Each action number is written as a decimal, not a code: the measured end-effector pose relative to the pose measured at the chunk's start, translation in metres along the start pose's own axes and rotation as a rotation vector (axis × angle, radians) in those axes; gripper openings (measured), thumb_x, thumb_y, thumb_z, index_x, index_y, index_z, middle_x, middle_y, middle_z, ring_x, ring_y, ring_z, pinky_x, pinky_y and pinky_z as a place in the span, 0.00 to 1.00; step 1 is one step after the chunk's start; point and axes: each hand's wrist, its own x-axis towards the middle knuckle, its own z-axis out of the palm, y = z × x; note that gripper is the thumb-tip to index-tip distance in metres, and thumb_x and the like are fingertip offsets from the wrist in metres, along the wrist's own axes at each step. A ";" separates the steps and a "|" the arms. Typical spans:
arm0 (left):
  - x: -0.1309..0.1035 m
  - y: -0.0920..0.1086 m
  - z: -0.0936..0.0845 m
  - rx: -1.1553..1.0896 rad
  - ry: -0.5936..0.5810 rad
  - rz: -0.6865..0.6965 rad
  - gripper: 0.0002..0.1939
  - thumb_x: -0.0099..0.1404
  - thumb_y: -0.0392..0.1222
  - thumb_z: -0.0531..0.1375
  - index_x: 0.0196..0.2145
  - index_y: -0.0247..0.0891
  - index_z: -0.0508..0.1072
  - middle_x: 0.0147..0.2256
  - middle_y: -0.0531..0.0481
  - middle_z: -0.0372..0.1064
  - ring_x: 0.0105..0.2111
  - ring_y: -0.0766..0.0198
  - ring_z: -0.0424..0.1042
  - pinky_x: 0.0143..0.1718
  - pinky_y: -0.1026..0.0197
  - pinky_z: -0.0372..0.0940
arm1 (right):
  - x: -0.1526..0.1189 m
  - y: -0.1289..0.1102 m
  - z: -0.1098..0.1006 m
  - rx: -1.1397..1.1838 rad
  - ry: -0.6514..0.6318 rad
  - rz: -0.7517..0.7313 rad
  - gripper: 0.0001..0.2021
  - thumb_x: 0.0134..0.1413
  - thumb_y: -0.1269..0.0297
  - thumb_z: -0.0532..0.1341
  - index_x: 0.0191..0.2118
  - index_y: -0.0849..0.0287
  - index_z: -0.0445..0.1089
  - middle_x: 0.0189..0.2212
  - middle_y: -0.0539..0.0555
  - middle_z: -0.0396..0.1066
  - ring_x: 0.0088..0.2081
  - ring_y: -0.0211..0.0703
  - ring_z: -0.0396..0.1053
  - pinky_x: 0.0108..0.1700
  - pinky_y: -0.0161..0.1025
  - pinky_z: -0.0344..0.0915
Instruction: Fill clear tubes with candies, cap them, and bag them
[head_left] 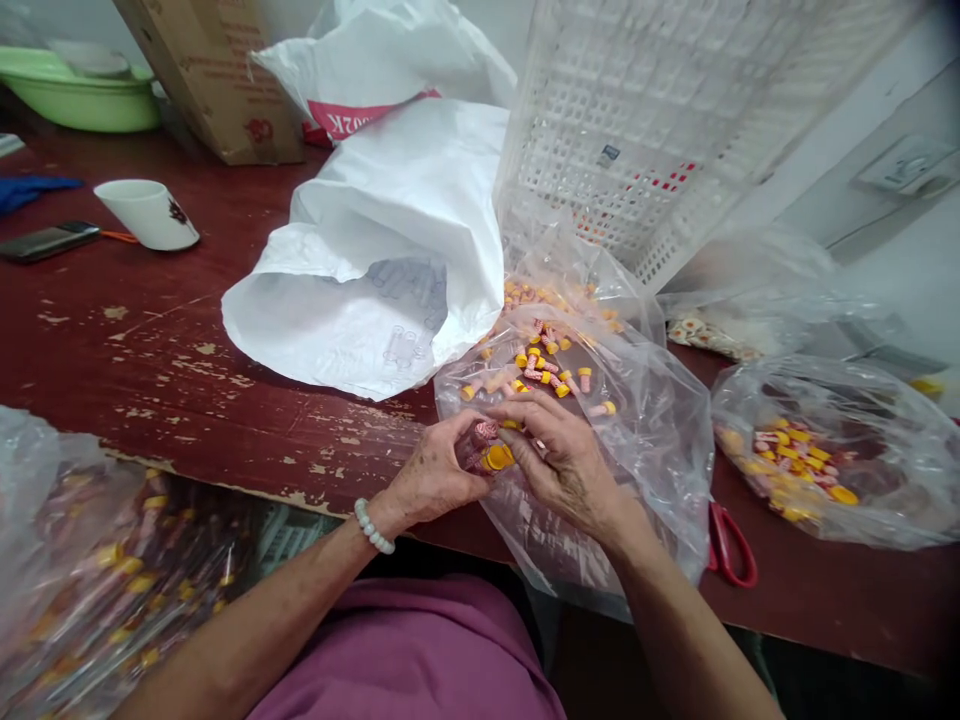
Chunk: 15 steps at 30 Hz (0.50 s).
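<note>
Yellow-and-pink pieces [497, 458] gripped in left hand [436, 475], just below frame centre. Right hand [566, 460] held beside them, fingers narrow; whether anything is pinched cannot be told. Red scissor handles [718, 537] seen lower right. Loose yellow-capped pieces [545, 377] scattered at clear bag [660, 430], centre. White sack [397, 210] slumped upper centre; white crate [615, 125] propped upper right.

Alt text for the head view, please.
A person's left hand holds small yellow-and-pink pieces, right hand close against it, at a worn red table with a clear bag of similar pieces and an open white sack.
</note>
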 end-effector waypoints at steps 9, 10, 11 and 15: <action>-0.003 -0.003 0.000 -0.187 0.002 -0.094 0.18 0.43 0.26 0.63 0.34 0.33 0.68 0.28 0.55 0.64 0.27 0.69 0.62 0.25 0.70 0.58 | -0.012 -0.002 0.016 -0.064 -0.062 0.105 0.10 0.61 0.64 0.54 0.45 0.54 0.69 0.53 0.56 0.62 0.57 0.46 0.59 0.59 0.50 0.57; -0.003 -0.005 0.000 -0.209 0.004 -0.114 0.19 0.42 0.25 0.63 0.34 0.33 0.67 0.28 0.56 0.64 0.26 0.70 0.61 0.24 0.70 0.57 | -0.013 -0.002 0.020 -0.067 -0.096 0.112 0.11 0.60 0.64 0.55 0.46 0.54 0.70 0.54 0.56 0.62 0.57 0.46 0.58 0.59 0.50 0.56; -0.003 -0.006 -0.001 -0.235 0.004 -0.135 0.19 0.41 0.25 0.63 0.34 0.33 0.67 0.27 0.56 0.64 0.25 0.71 0.61 0.23 0.70 0.57 | -0.014 0.000 0.023 -0.061 -0.111 0.119 0.11 0.60 0.63 0.55 0.46 0.53 0.70 0.54 0.55 0.61 0.57 0.46 0.57 0.59 0.50 0.56; -0.001 -0.008 -0.009 -0.405 0.045 -0.215 0.20 0.41 0.28 0.67 0.33 0.33 0.66 0.28 0.55 0.67 0.27 0.69 0.66 0.28 0.68 0.62 | -0.011 0.045 0.022 -0.070 0.095 0.212 0.14 0.63 0.65 0.49 0.43 0.58 0.71 0.48 0.58 0.66 0.51 0.44 0.64 0.53 0.46 0.62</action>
